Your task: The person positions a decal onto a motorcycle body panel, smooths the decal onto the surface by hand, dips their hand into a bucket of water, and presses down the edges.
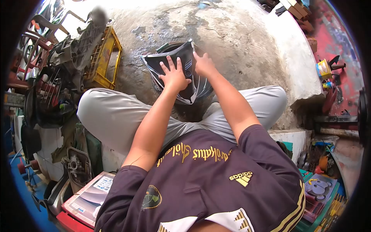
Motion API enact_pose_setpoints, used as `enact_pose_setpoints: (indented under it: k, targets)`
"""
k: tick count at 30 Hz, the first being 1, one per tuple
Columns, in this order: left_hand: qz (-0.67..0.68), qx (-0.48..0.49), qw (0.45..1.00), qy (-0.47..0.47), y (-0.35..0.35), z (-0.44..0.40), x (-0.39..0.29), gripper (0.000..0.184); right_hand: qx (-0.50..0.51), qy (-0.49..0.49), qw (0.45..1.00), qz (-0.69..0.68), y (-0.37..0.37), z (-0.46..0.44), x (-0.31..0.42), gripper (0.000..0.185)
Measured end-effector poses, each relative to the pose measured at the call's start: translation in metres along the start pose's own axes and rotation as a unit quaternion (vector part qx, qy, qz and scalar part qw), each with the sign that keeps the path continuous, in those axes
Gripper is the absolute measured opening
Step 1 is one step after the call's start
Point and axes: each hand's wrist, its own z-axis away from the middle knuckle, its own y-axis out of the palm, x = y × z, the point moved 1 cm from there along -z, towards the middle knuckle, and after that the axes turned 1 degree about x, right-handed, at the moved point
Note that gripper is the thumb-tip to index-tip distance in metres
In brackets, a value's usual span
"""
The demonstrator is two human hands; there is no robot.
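Observation:
A black, roughly triangular panel [160, 61] with white edges and a small light marking sits in front of my crossed legs. It looks like a motorcycle body part, but its exact kind is unclear. My left hand [174, 77] lies flat on its face, fingers spread. At the panel's right edge is my right hand [204, 65]. Its index finger reaches along the white border near the upper corner, while the other fingers curl in at the edge; my thumb is hidden. Beneath the panel, a dark round rim [172, 45] shows in part.
A yellow crate [116, 58] stands at the left, beside stacked machine parts [71, 52]. Wet patches mark the concrete floor [239, 46]. To the right rises a low whitish ledge [301, 73]. A red-and-clear box [91, 197] is at lower left, and assorted items [320, 189] lie at lower right.

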Motion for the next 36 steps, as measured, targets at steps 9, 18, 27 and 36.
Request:
enact_pose_setpoints:
  k: [9, 18, 27, 36]
  targets:
    - [-0.006, -0.032, 0.999, 0.0, 0.003, 0.002, 0.004, 0.121, -0.059, -0.169, 0.982, 0.054, 0.05, 0.112, -0.03, 0.085]
    - [-0.007, -0.035, 0.999, 0.005, 0.005, 0.004, 0.005, 0.121, -0.108, -0.131, 0.98, 0.107, 0.049, 0.115, -0.022, 0.071]
    - [-0.007, -0.045, 0.999, 0.01, 0.005, 0.006, 0.006, 0.121, -0.021, -0.033, 0.998, 0.045, 0.012, 0.029, -0.004, 0.082]
    - [-0.011, -0.043, 0.999, 0.008, 0.006, 0.006, 0.008, 0.12, 0.016, -0.134, 0.988, 0.072, 0.047, 0.156, -0.027, 0.084]
